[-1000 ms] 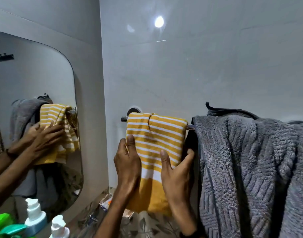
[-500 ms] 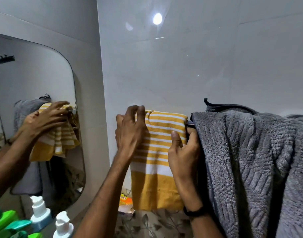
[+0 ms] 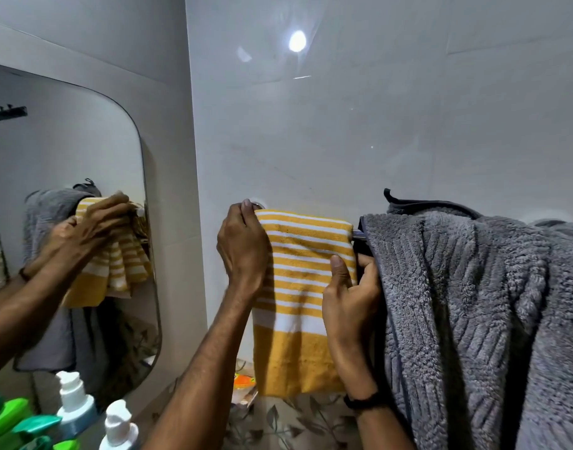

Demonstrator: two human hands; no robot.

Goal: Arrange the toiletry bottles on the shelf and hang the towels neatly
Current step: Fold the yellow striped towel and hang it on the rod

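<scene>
Evidently squaring the drape, the left hand [image 3: 242, 241] is closing its grip on the near edge of the yellow-and-white striped cotton towel [image 3: 303, 287], which is hanging over the metal towel bar [image 3: 359, 236], while the right hand [image 3: 351, 295] is pinching the towel's far edge, just beside the grey ribbed plush towel [image 3: 473, 319].
</scene>
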